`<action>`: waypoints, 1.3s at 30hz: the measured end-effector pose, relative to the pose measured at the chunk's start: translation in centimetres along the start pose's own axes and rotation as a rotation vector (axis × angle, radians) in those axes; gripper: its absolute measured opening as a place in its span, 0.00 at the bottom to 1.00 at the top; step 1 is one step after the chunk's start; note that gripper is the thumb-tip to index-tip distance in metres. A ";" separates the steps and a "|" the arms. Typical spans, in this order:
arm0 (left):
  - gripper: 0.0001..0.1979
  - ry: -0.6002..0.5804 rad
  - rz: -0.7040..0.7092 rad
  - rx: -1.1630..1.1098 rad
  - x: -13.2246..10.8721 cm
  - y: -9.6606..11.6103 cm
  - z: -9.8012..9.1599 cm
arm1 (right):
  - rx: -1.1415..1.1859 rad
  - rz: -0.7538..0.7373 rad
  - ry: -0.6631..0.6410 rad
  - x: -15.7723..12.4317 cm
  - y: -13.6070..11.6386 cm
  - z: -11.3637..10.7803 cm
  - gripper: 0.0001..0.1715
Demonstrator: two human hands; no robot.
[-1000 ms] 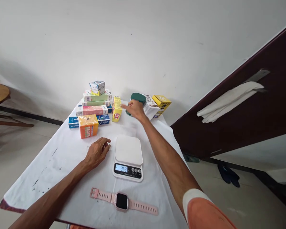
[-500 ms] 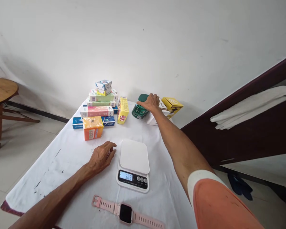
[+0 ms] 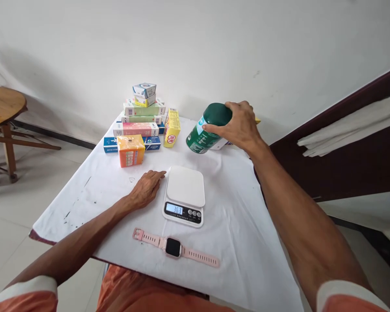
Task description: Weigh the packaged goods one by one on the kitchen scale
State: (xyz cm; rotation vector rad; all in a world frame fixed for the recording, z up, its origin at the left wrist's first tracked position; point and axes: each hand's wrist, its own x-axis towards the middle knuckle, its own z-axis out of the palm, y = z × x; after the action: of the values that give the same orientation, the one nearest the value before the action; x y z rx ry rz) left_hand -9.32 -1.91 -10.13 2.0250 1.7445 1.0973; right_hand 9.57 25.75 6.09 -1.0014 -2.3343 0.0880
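Over table, right hand, seemingly closed, around jar

A plain white wall fills the back, evenly lit, with a soft grey shadow toward its left corner. A dark skirting runs along its foot above a pale tiled floor. At far left stands a round wooden table — only partly in view. The near table wears a white cloth, ink-specked on the left. At right is a dark brown door — white folded sheets against it.
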 end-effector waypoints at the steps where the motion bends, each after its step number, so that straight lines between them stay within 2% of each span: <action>1: 0.21 -0.008 0.004 -0.004 0.0 -0.1 0.1 | 0.025 -0.037 -0.010 -1.3 -0.6 -1.0 0.47; 6: 0.21 -0.012 0.012 -0.009 -0.1 -0.3 0.2 | 0.078 -0.125 -0.094 -7.5 -4.6 -4.1 0.49; 12: 0.21 0.033 0.011 -0.022 -0.3 -0.6 0.2 | 0.077 -0.165 -0.156 -11.3 -7.3 -4.2 0.52; 17: 0.20 0.067 -0.001 -0.014 -0.2 -0.7 0.2 | 0.067 -0.168 -0.134 -12.5 -7.9 -3.5 0.54; 20: 0.20 0.073 -0.007 -0.011 -0.2 -0.7 0.2 | 0.082 -0.152 -0.163 -12.8 -8.2 -3.9 0.58; 23: 0.20 0.076 -0.005 -0.008 -0.2 -0.7 0.2 | 0.152 -0.125 -0.188 -12.6 -8.5 -5.6 0.57; 26: 0.20 0.084 0.011 -0.003 -0.2 -0.8 0.2 | 0.251 -0.093 -0.130 -12.1 -9.0 -7.9 0.48; 29: 0.21 0.094 0.021 0.000 -0.2 -0.9 0.2 | 0.255 -0.084 -0.065 -11.8 -9.4 -9.3 0.47; 32: 0.19 0.091 0.019 0.010 -0.2 -0.8 0.1 | 0.211 -0.094 -0.106 -11.8 -9.3 -8.7 0.50; 36: 0.17 0.078 -0.019 0.019 -0.4 -0.6 0.2 | 0.132 -0.108 -0.220 -12.5 -8.8 -6.2 0.53; 39: 0.16 0.081 -0.043 0.008 -0.6 -0.5 0.5 | 0.068 -0.101 -0.231 -13.0 -8.6 -4.5 0.56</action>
State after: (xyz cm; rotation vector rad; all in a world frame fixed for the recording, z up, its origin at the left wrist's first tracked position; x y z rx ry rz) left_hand -9.33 -2.24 -10.98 1.9635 1.8250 1.1762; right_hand 13.60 10.00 5.80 -0.8776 -2.5682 0.2541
